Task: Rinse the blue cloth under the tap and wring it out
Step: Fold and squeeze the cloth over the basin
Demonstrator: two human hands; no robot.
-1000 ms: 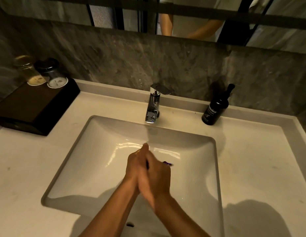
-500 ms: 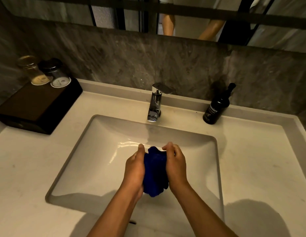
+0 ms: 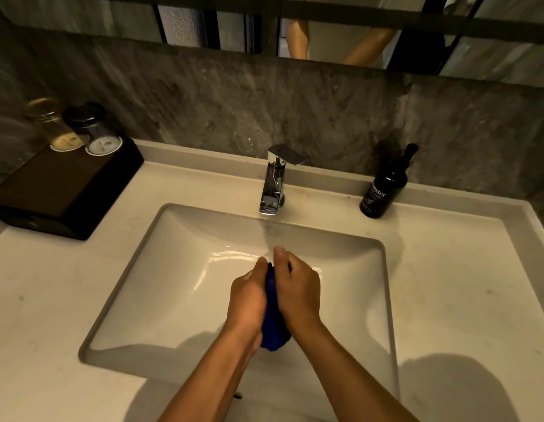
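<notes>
The blue cloth [image 3: 274,333] is bunched into a wad between my two palms, over the middle of the white sink basin [image 3: 161,269]. My left hand [image 3: 247,295] presses it from the left and my right hand [image 3: 298,292] grips it from the right, fingers curled round it. Only a dark strip between the hands and a rounded end below the wrists show. The chrome tap [image 3: 273,181] stands behind the basin, just beyond my fingertips. I cannot tell if water is running.
A black pump bottle [image 3: 384,187] stands on the counter right of the tap. At the back left a dark box [image 3: 63,190] carries two glass jars [image 3: 79,130]. A mirror above the stone backsplash reflects a person's arms.
The hands had opened apart with the cloth showing between them; now they have pressed together again, squeezing the cloth so most of it is hidden.
</notes>
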